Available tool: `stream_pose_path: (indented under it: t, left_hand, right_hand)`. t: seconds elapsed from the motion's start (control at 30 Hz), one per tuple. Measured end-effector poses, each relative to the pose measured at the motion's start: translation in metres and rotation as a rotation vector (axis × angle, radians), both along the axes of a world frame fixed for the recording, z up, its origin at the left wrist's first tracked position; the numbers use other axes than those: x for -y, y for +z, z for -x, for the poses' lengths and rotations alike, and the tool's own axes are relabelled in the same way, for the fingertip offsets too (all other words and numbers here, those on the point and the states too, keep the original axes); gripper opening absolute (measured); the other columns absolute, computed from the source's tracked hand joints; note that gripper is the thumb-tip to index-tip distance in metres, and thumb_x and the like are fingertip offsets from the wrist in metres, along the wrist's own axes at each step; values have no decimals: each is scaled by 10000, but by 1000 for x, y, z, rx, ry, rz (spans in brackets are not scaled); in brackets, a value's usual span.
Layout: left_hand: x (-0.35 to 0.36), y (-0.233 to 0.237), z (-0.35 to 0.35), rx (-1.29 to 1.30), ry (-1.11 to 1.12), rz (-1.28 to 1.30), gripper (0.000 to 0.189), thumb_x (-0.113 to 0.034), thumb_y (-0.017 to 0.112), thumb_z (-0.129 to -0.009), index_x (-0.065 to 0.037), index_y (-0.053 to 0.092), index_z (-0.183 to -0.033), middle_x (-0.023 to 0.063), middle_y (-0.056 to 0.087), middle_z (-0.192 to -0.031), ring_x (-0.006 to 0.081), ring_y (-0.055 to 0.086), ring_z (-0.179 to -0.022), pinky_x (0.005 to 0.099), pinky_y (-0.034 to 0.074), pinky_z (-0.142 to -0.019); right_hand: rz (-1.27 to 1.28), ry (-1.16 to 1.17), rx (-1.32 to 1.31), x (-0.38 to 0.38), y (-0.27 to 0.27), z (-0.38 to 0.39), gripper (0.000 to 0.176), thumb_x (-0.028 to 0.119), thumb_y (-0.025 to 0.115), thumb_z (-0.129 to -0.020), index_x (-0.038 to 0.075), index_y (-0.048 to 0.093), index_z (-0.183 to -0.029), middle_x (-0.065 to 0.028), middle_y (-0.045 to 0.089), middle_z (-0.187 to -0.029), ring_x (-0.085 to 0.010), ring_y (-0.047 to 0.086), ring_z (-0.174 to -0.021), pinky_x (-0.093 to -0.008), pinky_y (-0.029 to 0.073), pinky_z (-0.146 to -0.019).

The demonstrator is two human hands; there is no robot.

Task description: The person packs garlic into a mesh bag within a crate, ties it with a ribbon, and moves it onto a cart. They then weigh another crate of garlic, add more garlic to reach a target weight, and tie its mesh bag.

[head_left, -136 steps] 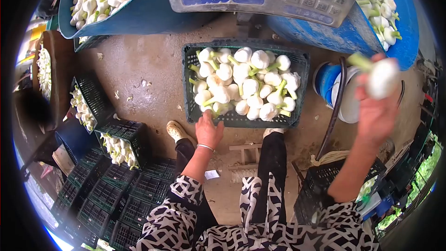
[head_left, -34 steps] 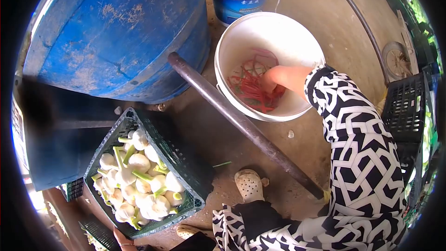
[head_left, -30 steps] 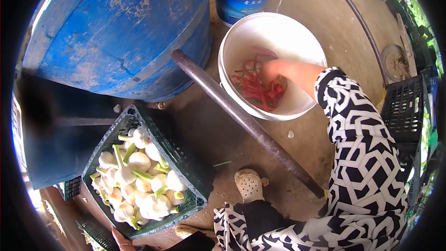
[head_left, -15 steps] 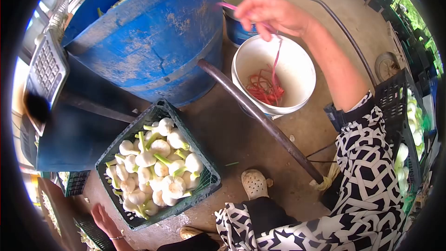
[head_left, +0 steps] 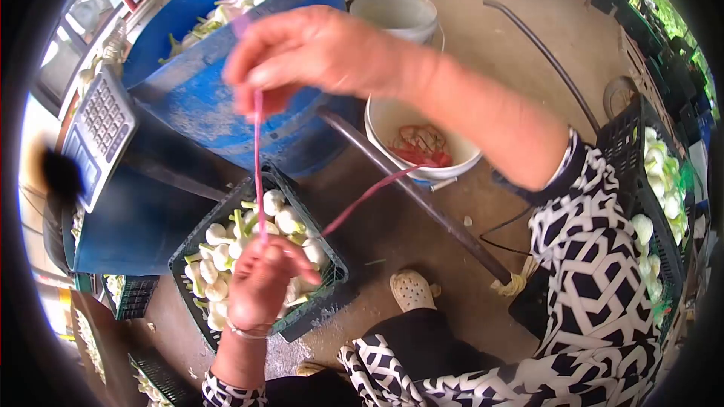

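Head view, pink strip (head_left: 258, 152), held stretch upright

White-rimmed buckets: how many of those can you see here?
2. The near bucket is partly behind the right forearm, with tangled red strings inside; the far bucket stands just beyond it. Others may be hidden behind the arm or blue tub.

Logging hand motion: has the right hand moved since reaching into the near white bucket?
Yes: the right hand moved out of the near white bucket, to its left.
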State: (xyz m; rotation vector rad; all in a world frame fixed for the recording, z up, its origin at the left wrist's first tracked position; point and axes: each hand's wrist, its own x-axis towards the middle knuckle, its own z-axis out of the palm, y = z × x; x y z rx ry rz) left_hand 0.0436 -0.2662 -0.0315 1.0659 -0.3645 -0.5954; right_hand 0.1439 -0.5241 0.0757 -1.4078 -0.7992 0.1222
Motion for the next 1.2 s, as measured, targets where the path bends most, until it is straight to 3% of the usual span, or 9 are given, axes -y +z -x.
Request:
stream_pose_path:
  t: [0.13,0.3,0.43,0.53,0.63,0.8,0.87,1.07,1.2]
  left_hand:
    - [-17,4,-2,55,111,-258,349,-282,466,-999,43,590,-1023,158,654,-882,229,666,-703,319,541,-648]
    - [-24,1,-10,145,188,-538,415,-293,444,-1008,57,565,-1195,122,642,-661,191,622,-498,265,508,-488]
    - [-34,-6,-33,-15,242,-415,386,-307,493,-983,35,611,-1117,128,567,-511,154,439,-301,251,361,-311]
    - [-44,-9,-50,-122,250,-200,422,-297,511,-973,54,538,-1206,128,534,-490,158,426,-297,269,365,-312]
    - [-50,-6,-62,-71,228,-95,490,-210,595,-921,90,422,-1268,145,579,-590,172,483,-354,276,409,-380]
    - [-73,-6,-49,-65,313,-130,369,-139,579,-917,73,485,-1204,143,599,-656,193,520,-406,297,445,-430]
    - [-65,-5,-40,-84,371,-125,291,-165,482,-968,67,538,-1134,146,596,-665,203,533,-434,312,449,-441]
    - [-55,19,-18,-23,382,-214,333,-209,448,-992,76,590,-1087,181,626,-768,208,590,-543,264,467,-473]
    - [-47,57,6,95,364,-192,347,-230,445,-997,65,606,-1086,133,639,-783,173,603,-616,258,488,-548]
  right_hand:
    - [644,94,-440,102,-62,-40,316,249,562,-934,45,591,-1174,-133,690,-942,-213,693,-653,-317,565,-606]
    - [1335,-160,-738,183,-170,-68,319,165,513,-872,73,599,-1165,-123,679,-987,-219,695,-694,-347,554,-589]
    - [1728,13,-683,201,-309,-81,362,143,578,-792,48,626,-1139,-143,680,-962,-287,668,-747,-432,543,-644]
    - [2099,551,99,227,-426,-89,446,159,631,-767,89,614,-1207,-147,608,-1196,-338,645,-933,-445,521,-792]
    - [2057,746,-181,247,-464,-85,405,192,658,-737,79,672,-1126,-156,644,-1132,-327,632,-993,-438,492,-859]
    - [1994,400,-700,219,-371,-95,151,104,616,-722,17,683,-827,-121,674,-767,-215,664,-707,-363,526,-618]
    - [1552,-100,-930,232,-319,-101,103,75,619,-708,26,656,-791,-67,626,-649,-150,615,-563,-297,489,-510]
    - [520,-312,-523,196,-118,-83,220,146,661,-799,33,614,-982,-40,597,-686,-63,509,-460,-209,408,-399]
    - [282,-154,-233,74,-15,-16,358,152,668,-824,-2,553,-1126,-76,613,-748,-59,512,-445,-179,421,-401]
